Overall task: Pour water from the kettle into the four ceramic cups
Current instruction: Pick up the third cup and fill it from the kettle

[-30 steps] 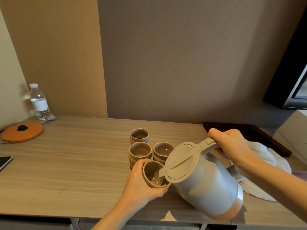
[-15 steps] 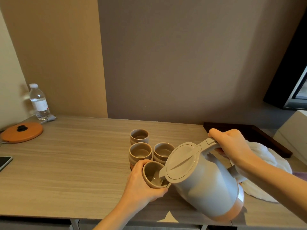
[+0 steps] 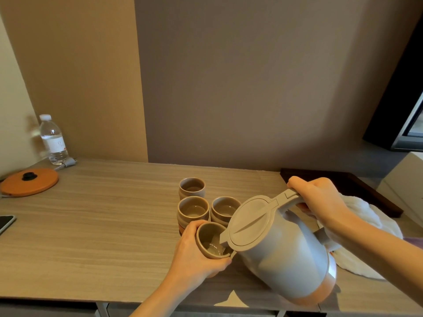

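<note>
My right hand (image 3: pixel 320 202) grips the handle of a grey kettle (image 3: pixel 281 255) with an orange base, tilted to the left. Its spout hangs over the rim of the nearest ceramic cup (image 3: pixel 210 241), and water runs into that cup. My left hand (image 3: pixel 196 257) wraps around this cup from the left and tilts it toward the spout. Three more brown-grey cups stand upright just behind: a left one (image 3: pixel 193 208), a right one (image 3: pixel 224 208) and a far one (image 3: pixel 191 188).
A wooden counter (image 3: pixel 103 225) carries everything. An orange kettle base (image 3: pixel 29 181) and a water bottle (image 3: pixel 53 139) sit at the far left, a phone (image 3: pixel 5 223) at the left edge. A white towel (image 3: pixel 366 225) and dark tray (image 3: pixel 357 186) lie behind my right arm.
The kettle has tipped slightly further and the water level in the held cup has risen a little. Both hands stay in the same places.
</note>
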Demonstrator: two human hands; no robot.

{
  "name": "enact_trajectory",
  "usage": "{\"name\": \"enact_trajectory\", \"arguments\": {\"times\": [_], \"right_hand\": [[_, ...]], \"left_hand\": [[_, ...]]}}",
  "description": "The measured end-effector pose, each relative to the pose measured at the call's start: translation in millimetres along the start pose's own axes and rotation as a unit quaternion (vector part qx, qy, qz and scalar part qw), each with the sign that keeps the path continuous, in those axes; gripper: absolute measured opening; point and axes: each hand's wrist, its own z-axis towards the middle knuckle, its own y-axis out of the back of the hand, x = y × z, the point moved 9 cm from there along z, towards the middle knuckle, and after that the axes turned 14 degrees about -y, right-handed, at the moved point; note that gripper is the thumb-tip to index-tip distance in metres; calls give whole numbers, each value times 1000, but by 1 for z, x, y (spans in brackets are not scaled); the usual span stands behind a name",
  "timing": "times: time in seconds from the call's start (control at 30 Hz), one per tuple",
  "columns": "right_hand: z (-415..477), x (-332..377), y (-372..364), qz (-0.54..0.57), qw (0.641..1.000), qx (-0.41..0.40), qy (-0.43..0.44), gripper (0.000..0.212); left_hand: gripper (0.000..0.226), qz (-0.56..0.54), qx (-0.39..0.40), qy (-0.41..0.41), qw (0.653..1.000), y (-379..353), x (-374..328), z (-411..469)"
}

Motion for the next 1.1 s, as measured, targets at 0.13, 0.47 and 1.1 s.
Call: {"name": "enact_trajectory", "arguments": {"times": [0.13, 0.47, 1.1], "right_hand": [[0, 0, 0, -3, 1000, 1, -2, 41], [0, 1, -2, -10, 1000, 2, -1, 42], [2, 4, -5, -9, 1000, -2, 8, 46]], "left_hand": [[78, -2, -5, 1, 1000, -1, 1, 0], [78, -13, -7, 1, 1000, -1, 3, -1], [82, -31, -14, 5, 999, -2, 10, -3]]}}
